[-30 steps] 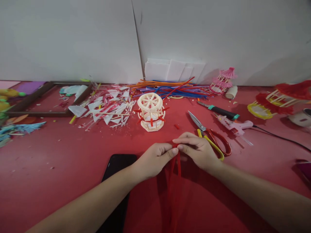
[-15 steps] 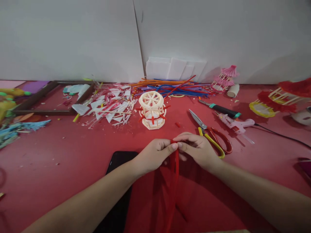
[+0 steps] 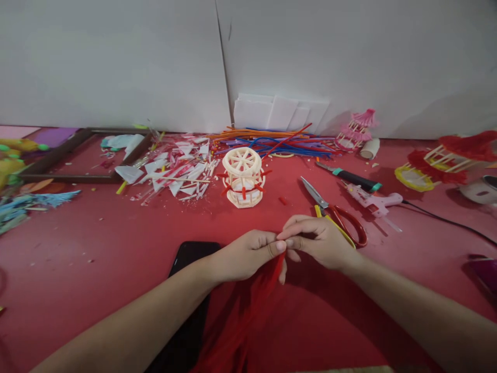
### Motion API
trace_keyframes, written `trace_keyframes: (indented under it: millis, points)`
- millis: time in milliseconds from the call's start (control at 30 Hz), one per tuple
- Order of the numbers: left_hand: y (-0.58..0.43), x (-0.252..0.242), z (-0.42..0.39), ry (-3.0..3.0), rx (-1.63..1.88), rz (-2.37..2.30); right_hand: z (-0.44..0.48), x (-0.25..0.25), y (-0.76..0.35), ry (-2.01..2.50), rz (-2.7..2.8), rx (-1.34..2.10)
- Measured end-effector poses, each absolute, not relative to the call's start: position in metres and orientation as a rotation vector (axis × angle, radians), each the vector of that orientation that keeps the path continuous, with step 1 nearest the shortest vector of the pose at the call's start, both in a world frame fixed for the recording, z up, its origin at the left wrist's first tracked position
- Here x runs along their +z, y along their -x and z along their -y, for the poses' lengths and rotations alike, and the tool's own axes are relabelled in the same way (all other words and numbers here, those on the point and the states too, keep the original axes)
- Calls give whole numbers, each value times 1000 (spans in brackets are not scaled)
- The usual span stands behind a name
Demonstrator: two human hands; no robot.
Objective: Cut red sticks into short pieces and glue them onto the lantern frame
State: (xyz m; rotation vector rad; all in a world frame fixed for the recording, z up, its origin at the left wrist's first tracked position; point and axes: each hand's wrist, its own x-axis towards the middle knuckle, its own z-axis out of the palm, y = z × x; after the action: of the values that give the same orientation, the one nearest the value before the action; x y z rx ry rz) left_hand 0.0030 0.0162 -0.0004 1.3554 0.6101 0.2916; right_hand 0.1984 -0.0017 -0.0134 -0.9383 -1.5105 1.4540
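Observation:
Between both hands hangs a red pipe cleaner (image 3: 264, 290), smeared by motion and trailing down toward me. My left hand (image 3: 254, 251) pinches its top end between thumb and fingers. My right hand (image 3: 320, 241) meets it there, thumb and fingertips closed on the same end; the exact grip is partly hidden by the fingers. Beyond them stands a small cream-coloured round frame (image 3: 243, 176) with a spoked top and a band of short red pieces around its middle. A short red scrap (image 3: 282, 200) lies to its right.
Scissors (image 3: 341, 220), a utility knife (image 3: 356, 179) and a pink glue gun (image 3: 373, 199) with its cord lie right. A black phone (image 3: 194, 254) is under my left forearm. Behind are coloured pipe cleaners (image 3: 272, 141), white scraps (image 3: 178, 168) and a dark picture frame (image 3: 72, 180).
The hanging red pipe cleaner has swung to the left and blurred. Both hands have shifted slightly down, still together at its top end.

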Motion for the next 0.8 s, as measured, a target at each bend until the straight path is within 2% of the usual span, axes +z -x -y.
trace_keyframes:
  millis: [133, 333, 467, 800]
  points:
    - [-4, -1, -14, -1298, 313, -579, 0, -9, -200, 1037, 1653, 1299]
    - [-9, -8, -6, -1079, 404, -783, -2, -12, -196, 1195, 1752, 866]
    - [-11, -10, -3, -1239, 417, -933, 1, -20, -192, 1187, 1633, 860]
    - [-11, -1, -7, -1107, 472, -827, 11, -24, -191, 1228, 1474, 819]
